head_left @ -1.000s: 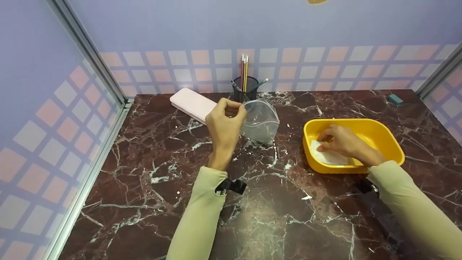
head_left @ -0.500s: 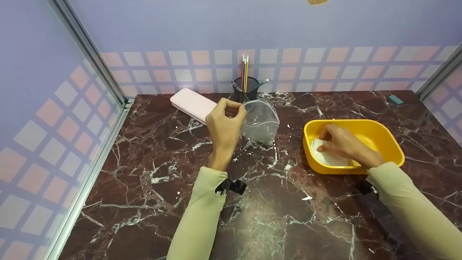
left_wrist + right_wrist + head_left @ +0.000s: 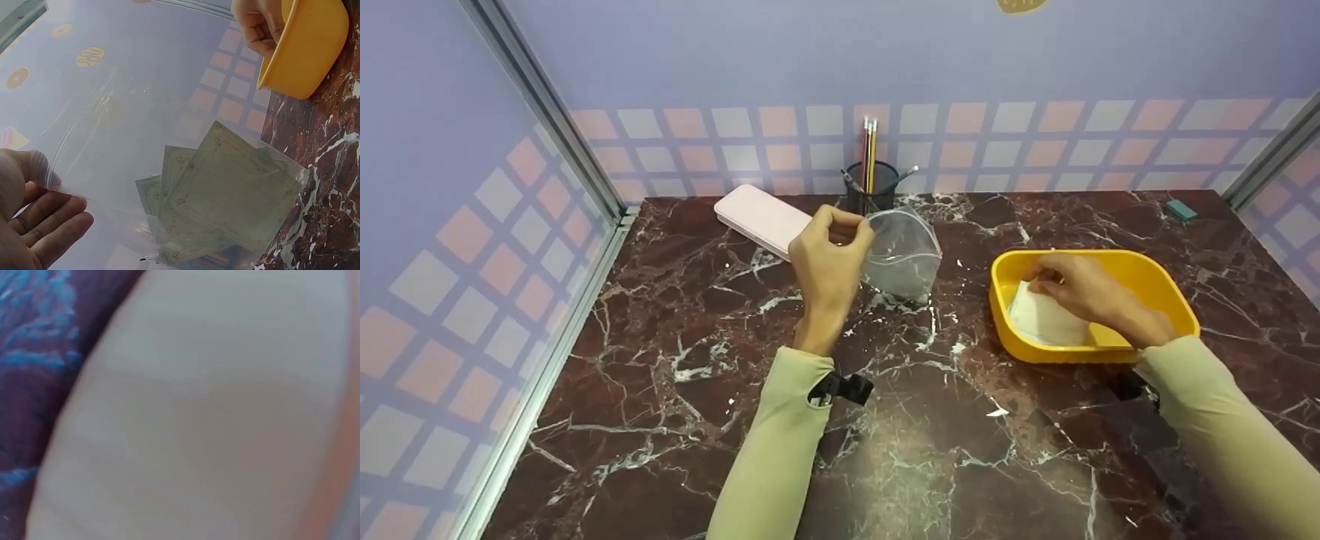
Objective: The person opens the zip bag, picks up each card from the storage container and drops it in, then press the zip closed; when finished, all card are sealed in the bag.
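My left hand [image 3: 831, 262] pinches the upper edge of a clear zip bag [image 3: 906, 262] between thumb and fingers, above the table. Through the plastic, the left wrist view shows several square patterned papers [image 3: 230, 191] fanned out at the bottom of the bag. On the right, my right hand [image 3: 1086, 289] reaches into a yellow plastic tub [image 3: 1156, 289]. There its thumb and fingertips pinch the top edge of white paper [image 3: 1048, 321], which stands tilted against the tub's left side. A blurred pale surface fills most of the right wrist view.
Behind the bag stands a black mesh cup [image 3: 871, 196] with several pencils. A pale pink case [image 3: 761, 217] lies left of it, partly behind my left hand. At the back right is a teal block [image 3: 1181, 209], maybe an eraser. The marbled table [image 3: 675, 435] meets tiled-pattern walls.
My right hand has lifted the paper's upper edge, tilting it up inside the tub, and shifted slightly right. The left hand and the bag have stayed in place.
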Tool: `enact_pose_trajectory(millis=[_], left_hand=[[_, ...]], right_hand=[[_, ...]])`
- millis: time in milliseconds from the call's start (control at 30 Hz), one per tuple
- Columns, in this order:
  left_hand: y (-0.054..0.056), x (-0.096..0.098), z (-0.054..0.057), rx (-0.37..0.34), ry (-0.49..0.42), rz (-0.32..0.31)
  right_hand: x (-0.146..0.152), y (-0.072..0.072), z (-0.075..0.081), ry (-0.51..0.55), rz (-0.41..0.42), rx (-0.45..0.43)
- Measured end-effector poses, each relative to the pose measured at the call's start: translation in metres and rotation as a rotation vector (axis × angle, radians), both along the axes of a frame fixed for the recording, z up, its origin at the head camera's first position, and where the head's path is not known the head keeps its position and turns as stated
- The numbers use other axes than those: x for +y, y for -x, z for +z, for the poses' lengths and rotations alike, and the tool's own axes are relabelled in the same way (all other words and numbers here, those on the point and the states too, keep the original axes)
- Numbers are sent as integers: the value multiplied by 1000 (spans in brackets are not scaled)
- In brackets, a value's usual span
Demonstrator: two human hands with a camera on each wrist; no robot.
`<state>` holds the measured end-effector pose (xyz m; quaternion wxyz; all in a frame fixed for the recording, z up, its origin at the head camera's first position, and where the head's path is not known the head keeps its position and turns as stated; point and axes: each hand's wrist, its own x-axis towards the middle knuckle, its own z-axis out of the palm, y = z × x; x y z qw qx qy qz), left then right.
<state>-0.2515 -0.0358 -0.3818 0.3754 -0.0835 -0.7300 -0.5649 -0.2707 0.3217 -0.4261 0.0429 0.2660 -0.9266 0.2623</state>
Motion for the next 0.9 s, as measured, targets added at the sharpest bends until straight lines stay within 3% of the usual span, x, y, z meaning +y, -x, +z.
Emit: enact_pose_trajectory(millis=[233, 567, 900], left_hand=[[0, 0, 0, 12, 18, 16], [-1, 0, -1, 9, 12, 9], [-2, 1, 0, 16, 17, 10]], right_hand=[[-1, -5, 21, 32, -6, 81], [-5, -16, 49, 58, -113, 14], [-21, -21, 67, 182, -104, 233]])
